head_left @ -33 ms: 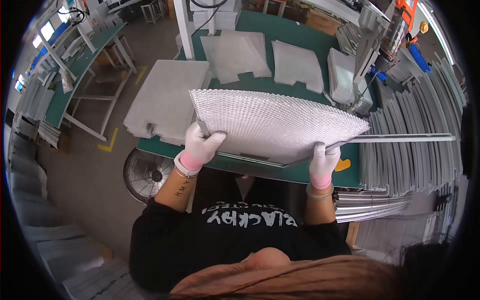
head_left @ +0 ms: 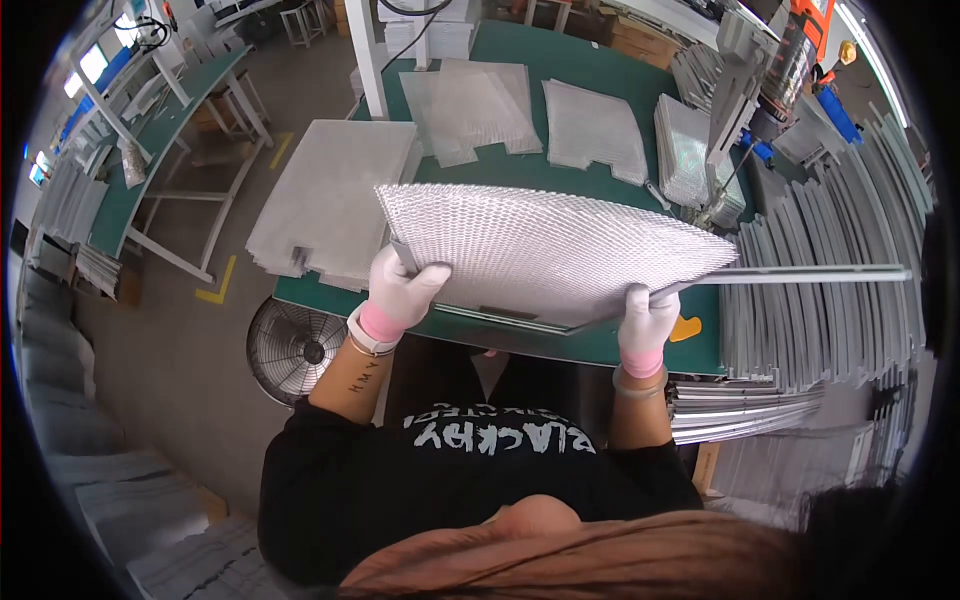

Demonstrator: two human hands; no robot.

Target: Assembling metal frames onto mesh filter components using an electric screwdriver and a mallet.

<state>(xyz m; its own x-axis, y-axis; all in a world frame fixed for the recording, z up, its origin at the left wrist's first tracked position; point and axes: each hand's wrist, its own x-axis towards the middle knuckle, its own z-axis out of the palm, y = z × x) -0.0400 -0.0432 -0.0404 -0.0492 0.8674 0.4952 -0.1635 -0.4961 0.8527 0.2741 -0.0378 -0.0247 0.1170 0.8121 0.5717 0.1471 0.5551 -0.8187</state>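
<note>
A silvery expanded-mesh panel (head_left: 540, 235) is held up, tilted, over the near edge of the green table. Grey strips show along its side edges by my hands. My left hand (head_left: 402, 287), in a white glove with a pink cuff, is closed on the panel's near left side, thumb on top. My right hand (head_left: 648, 318), gloved alike, grips the near right corner. Behind that corner a long grey metal rail (head_left: 820, 275) reaches out to the right; its left end is hidden by the panel. A yellow flat piece (head_left: 685, 329) lies beside my right hand.
Stacked mesh sheets (head_left: 335, 185) stand at the left, with more sheets (head_left: 595, 130) farther back on the green table (head_left: 580, 55). An orange-and-black power tool on a stand (head_left: 790, 75) rises at the far right. Many grey strips (head_left: 830, 270) lie right. A floor fan (head_left: 312, 352) stands at left.
The panel's far edge has dipped very slightly toward me at the left. Both hands keep their grip in almost the same place.
</note>
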